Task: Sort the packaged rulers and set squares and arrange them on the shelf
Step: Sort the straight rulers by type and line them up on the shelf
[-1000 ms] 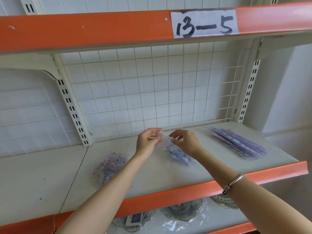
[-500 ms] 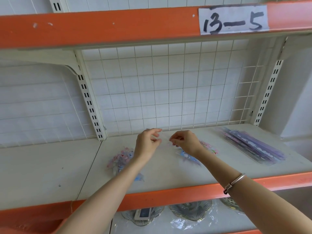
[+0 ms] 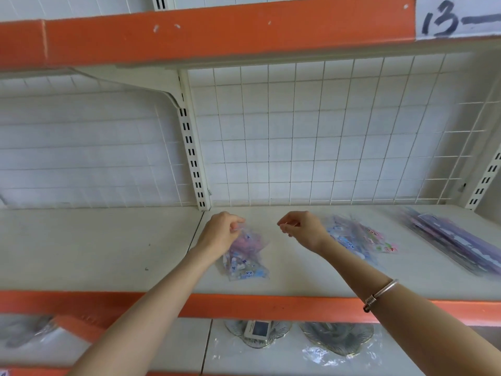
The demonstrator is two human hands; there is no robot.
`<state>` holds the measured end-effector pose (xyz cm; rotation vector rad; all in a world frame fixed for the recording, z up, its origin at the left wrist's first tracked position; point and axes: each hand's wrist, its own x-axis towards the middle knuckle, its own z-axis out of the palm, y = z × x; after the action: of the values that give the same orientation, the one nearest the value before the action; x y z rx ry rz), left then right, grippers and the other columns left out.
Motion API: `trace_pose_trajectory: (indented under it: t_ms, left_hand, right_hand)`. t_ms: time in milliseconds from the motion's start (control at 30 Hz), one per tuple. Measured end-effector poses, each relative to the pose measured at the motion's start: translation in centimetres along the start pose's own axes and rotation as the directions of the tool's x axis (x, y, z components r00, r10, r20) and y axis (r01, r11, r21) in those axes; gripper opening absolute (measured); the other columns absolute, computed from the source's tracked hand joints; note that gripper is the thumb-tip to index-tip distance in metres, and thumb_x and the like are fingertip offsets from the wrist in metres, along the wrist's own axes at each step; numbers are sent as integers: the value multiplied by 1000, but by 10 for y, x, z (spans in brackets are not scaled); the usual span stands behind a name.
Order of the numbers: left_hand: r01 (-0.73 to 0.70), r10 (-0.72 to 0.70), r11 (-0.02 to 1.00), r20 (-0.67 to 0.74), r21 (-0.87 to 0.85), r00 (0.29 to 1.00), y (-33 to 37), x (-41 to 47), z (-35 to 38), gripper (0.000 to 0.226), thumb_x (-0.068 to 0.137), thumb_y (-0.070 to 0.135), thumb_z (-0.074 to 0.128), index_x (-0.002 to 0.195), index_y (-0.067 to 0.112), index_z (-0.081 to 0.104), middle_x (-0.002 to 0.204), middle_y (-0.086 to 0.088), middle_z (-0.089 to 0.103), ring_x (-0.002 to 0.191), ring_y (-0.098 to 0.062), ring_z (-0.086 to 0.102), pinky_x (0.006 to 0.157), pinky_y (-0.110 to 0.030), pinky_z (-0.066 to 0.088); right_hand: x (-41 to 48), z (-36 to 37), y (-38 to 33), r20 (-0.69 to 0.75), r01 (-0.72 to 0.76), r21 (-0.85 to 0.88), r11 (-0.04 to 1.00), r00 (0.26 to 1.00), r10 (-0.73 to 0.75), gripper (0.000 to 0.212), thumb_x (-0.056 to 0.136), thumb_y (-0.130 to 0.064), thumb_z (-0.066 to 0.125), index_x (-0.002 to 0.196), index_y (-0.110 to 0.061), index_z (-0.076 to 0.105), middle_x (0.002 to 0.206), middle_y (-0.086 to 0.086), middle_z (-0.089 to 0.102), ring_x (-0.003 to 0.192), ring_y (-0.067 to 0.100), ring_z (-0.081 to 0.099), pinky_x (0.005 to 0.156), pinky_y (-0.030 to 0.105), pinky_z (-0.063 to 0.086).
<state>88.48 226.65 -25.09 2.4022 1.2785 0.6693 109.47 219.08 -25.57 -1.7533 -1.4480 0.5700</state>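
Note:
Three lots of packets lie on the white shelf (image 3: pixel 108 248). A pink and blue packet pile (image 3: pixel 245 257) lies left of centre. My left hand (image 3: pixel 221 233) is at its far end and pinches the clear top edge of a packet there. My right hand (image 3: pixel 302 229) hovers apart to the right, fingers curled with thumb and fingertips together, and nothing shows in it. Behind my right wrist lies a mixed blue and pink packet pile (image 3: pixel 360 237). A stack of long purple ruler packets (image 3: pixel 455 240) lies at the far right.
A white wire grid (image 3: pixel 325 131) backs the shelf, with a slotted upright (image 3: pixel 193 158) behind my left hand. The upper shelf's orange edge (image 3: pixel 217 31) overhangs, bearing a label (image 3: pixel 458 20). On the lower shelf lie wrapped dishes (image 3: pixel 336 337) and a small white device (image 3: pixel 257 328).
The hands have drawn apart. My left hand moved with a packet to the left pile; my right hand let go and stays near the middle. The view shifted left.

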Motion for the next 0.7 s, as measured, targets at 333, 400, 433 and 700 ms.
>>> trace_pose_trajectory:
  t_ms: [333, 400, 433, 700]
  left_hand:
    - [-11, 5, 996, 62, 84, 998, -9, -9, -6, 36, 94, 9, 56, 130, 12, 57, 116, -8, 57, 110, -20, 56, 86, -18, 35]
    - [-25, 21, 996, 43, 83, 999, -9, -9, -7, 36, 95, 10, 54, 130, 14, 58, 120, -6, 57, 114, -19, 54, 89, -18, 34]
    - [-36, 33, 996, 36, 85, 999, -7, -9, -8, 35, 95, 10, 53, 130, 15, 58, 121, -5, 57, 115, -18, 53, 91, -18, 34]
    - [-135, 129, 987, 76, 90, 989, 7, -1, -6, 33, 94, 23, 57, 127, 23, 59, 127, 1, 55, 120, -18, 48, 102, -32, 37]
  right_hand:
    - [1, 15, -7, 29, 32, -221, 975, 999, -26, 14, 91, -20, 57, 98, -16, 69, 93, 1, 65, 83, 16, 59, 71, 23, 45]
    - [0, 13, -8, 25, 51, -264, 963, 999, -46, 16, 92, -19, 56, 100, -14, 68, 95, 3, 66, 83, 15, 58, 72, 22, 44]
    - [-1, 12, -8, 23, 57, -285, 957, 998, -53, 16, 93, -19, 56, 102, -13, 68, 96, 4, 65, 83, 15, 58, 73, 22, 45]
    - [-6, 2, -5, -17, 57, -352, 934, 998, -67, 19, 93, -19, 54, 105, -13, 67, 99, 4, 65, 85, 15, 58, 77, 24, 47]
